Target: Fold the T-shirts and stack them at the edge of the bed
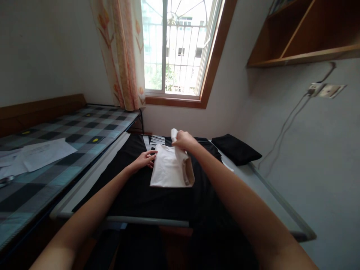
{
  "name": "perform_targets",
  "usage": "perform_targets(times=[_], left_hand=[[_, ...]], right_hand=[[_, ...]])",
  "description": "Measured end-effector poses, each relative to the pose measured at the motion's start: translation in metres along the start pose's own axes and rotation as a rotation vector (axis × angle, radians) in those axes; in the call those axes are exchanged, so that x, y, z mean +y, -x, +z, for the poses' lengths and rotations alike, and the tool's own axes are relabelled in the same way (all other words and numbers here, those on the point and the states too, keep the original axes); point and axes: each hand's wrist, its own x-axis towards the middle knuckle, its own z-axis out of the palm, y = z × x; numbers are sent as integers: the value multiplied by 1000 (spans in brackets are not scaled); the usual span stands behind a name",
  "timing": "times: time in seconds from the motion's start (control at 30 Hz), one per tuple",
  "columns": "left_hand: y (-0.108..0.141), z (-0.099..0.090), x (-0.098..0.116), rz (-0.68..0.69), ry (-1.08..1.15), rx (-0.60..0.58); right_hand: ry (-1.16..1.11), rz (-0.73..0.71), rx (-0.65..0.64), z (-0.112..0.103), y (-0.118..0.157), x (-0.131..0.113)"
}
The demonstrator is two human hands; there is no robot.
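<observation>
A white folded cloth or soft packet [165,168] lies on a black cloth [137,202] spread over the table. Its right side is raised and folded over, with a beige inner side showing at the right edge. My right hand [184,140] is closed on the top right part of the white cloth and lifts it a little. At the left edge of the white cloth rests my left hand [144,159], fingers apart, fingertips at its upper left corner.
A folded black cloth [236,149] sits at the table's back right. On the left, a bed with a checked sheet [75,129] holds white papers [42,153]. Behind are a curtain [123,56] and a barred window; cables [287,123] hang on the right wall.
</observation>
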Motion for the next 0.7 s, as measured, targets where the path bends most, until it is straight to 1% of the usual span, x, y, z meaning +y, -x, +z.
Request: perform_targets(times=[0.03,0.07,0.13,0.17,0.2,0.23,0.27,0.3,0.37,0.43,0.47,0.53,0.6,0.7], left_hand=[[0,0,0,-10,22,18],[0,0,-1,-18,34,36],[-1,0,-1,-28,25,59],[-1,0,-2,-28,9,62],[-1,0,-2,-24,-12,61],[-2,0,-3,-20,-37,59],[-2,1,-3,-10,-69,63],[-2,1,-3,15,-118,77],[-1,3,-2,102,-273,148],[0,5,0,189,-446,235],[1,6,2,205,-509,264],[2,9,3,172,-563,277],[2,12,4,137,-556,268],[2,17,1,183,-505,282]], right_hand=[[-5,-33,-48,14,1,-14],[-45,-75,-130,28,1,-26],[-163,-158,-319,52,3,-38],[-191,-179,-355,61,4,-39],[-199,-190,-356,68,4,-36],[-195,-190,-321,71,4,-31],[-186,-185,-255,73,3,-22],[-176,-173,-168,73,3,-12],[-166,-136,-3,71,3,14],[-170,-13,108,73,4,43],[-178,45,162,76,5,56],[-214,135,245,87,8,79],[-277,182,290,104,11,95],[-377,150,343,126,14,104]])
